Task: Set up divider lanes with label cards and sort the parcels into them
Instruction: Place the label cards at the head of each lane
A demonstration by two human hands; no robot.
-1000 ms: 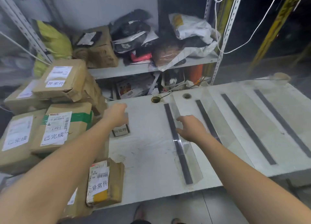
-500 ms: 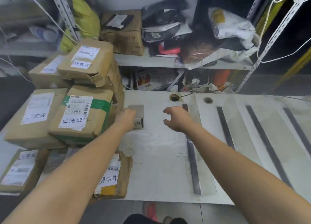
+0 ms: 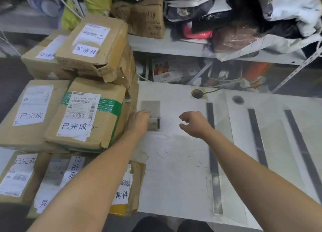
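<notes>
Left hand (image 3: pixel 139 123): I see its fingers over the left edge of the label card (image 3: pixel 153 117); whether they pinch or only touch it, I cannot tell.
Right hand (image 3: pixel 196 125): loosely curled, holding nothing, just right of the card.
Parcels (image 3: pixel 83 116): stacked against my left hand's outer side.
Divider (image 3: pixel 213 162): just beyond my right hand, on the table (image 3: pixel 174 179).

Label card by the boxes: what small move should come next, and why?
Probably slide the label card right, toward the first dark divider strip. The left hand holds its left edge, the right hand hovers open beside it, and the card stands by the stacked parcels, apart from the strip.
</notes>
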